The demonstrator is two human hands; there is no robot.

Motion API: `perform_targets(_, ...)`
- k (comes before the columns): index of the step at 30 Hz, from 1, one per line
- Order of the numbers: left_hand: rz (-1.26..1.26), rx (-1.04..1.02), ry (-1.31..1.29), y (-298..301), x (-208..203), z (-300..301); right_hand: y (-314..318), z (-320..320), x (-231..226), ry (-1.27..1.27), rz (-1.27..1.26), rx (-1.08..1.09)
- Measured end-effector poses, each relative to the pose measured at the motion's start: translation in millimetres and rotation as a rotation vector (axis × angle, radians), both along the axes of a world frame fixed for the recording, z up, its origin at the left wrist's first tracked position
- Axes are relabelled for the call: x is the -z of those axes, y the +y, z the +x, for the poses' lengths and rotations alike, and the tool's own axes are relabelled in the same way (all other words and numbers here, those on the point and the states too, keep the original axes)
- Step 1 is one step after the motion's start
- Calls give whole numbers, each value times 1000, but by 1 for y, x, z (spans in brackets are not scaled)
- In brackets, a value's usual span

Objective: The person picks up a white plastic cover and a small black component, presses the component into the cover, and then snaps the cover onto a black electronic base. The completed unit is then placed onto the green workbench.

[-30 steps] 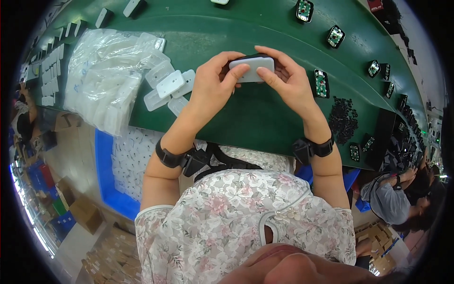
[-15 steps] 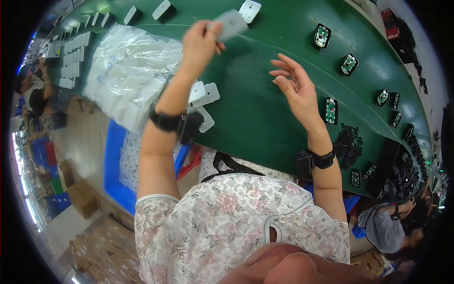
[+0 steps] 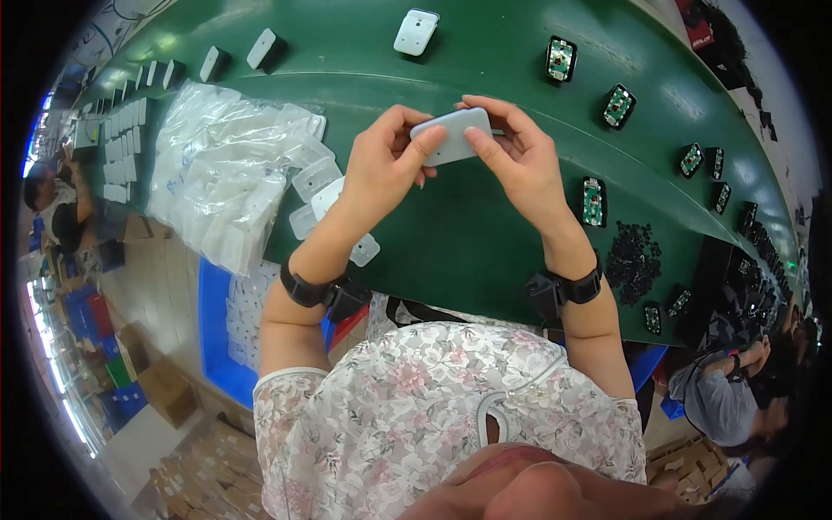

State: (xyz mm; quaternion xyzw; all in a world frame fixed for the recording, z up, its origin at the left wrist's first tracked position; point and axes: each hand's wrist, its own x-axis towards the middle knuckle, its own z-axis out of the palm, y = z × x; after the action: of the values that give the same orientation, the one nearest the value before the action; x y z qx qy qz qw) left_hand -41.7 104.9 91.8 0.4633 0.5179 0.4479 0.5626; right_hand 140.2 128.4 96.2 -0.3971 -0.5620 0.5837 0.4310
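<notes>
A white plastic cover point(image 3: 452, 139), rectangular with rounded corners, is held between my two hands above the green work surface point(image 3: 433, 234). On its left end, my left hand point(image 3: 390, 156) grips with the thumb pressed on the face and the fingers bent behind. My right hand point(image 3: 520, 156) pinches the other end in the same way, thumb near the upper edge. The cover's underside is hidden. Beyond the hands lies a white-topped case point(image 3: 416, 33). Several loose white covers point(image 3: 316, 178) spill beside my left forearm from a clear plastic bag point(image 3: 221, 165).
Black cases with green circuit boards point(image 3: 593, 201) are spread along the right side. A heap of small black parts point(image 3: 634, 264) lies by my right forearm. White-topped cases point(image 3: 266, 49) stand at far left. Below the table edge is a blue bin point(image 3: 212, 321). Other people sit at both sides.
My left hand has brought a white cover back from the far side toward the middle. My right hand, open and apart before, has come in and now grips the cover too.
</notes>
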Motion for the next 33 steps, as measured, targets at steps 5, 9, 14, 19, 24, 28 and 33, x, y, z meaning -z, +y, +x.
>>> perform_targets(5,12,-1,-2,-13,-5,2,-7,2,-6,-40,-59,-72)
perform_targets(9,42,1,21,-19,-8,4,-10,2,-6,-22,-39,-79)
perform_targets(14,52,-9,17,-21,-5,2,-11,1,-10,-144,17,-82)
perform_targets(19,39,11,26,-28,-7,3,-16,3,-9,-136,29,-108)
perform_targets(24,36,-1,14,-28,-11,0,-14,2,-11,-113,-16,-115)
perform_targets(28,25,45,7,-31,-20,3,-20,7,-20,-79,55,-141)
perform_targets(33,698,-27,424,-58,-70,-3,-32,14,-67,-102,605,-168)
